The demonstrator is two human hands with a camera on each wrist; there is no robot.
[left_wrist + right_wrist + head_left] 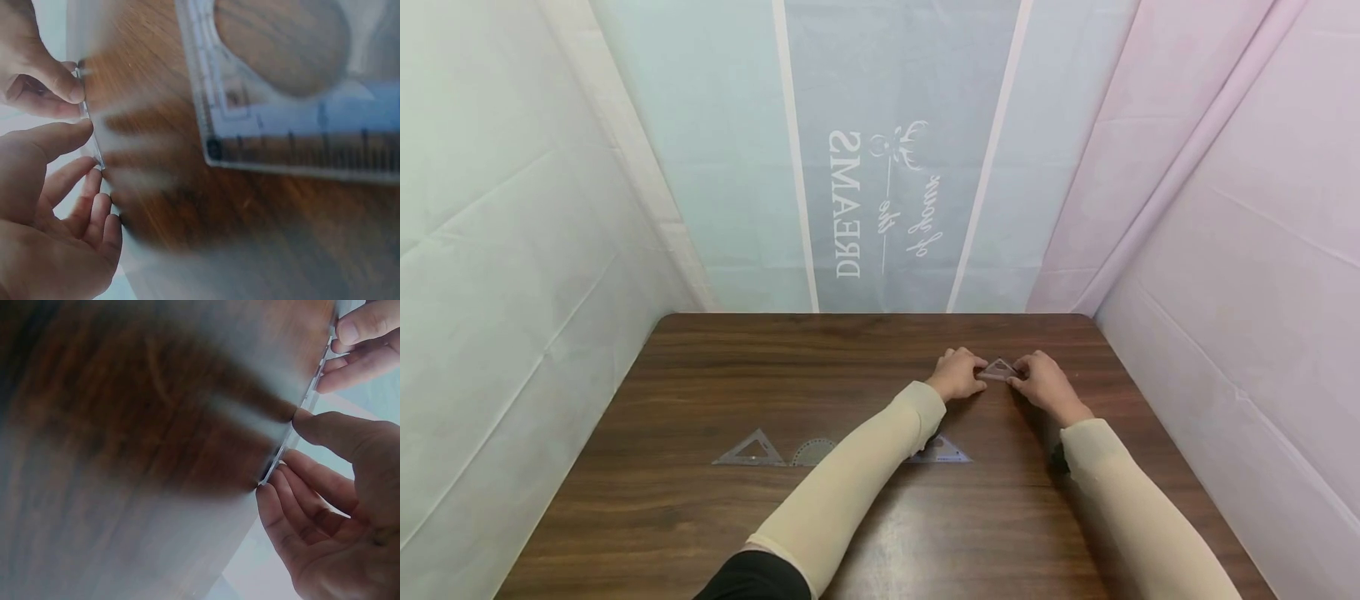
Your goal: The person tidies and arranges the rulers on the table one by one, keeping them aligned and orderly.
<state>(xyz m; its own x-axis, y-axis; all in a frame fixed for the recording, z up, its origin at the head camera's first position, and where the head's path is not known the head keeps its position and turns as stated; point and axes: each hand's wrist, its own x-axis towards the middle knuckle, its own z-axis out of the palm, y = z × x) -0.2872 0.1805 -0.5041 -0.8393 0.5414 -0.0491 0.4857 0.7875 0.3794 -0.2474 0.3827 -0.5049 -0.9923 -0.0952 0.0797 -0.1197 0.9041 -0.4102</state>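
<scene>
A small clear set square is near the table's far right, between my two hands. At its left corner, my left hand pinches it with thumb and fingers. The right hand pinches the opposite corner. Both wrist views show the square nearly edge-on, as a thin clear strip with fingertips on either side of it. The other fingers of my right hand are bent beside the edge.
Nearer me on the brown wooden table lie a clear set square, a protractor and a bluish set square. My left sleeve covers part of the last two. Fabric walls border the table's back and sides.
</scene>
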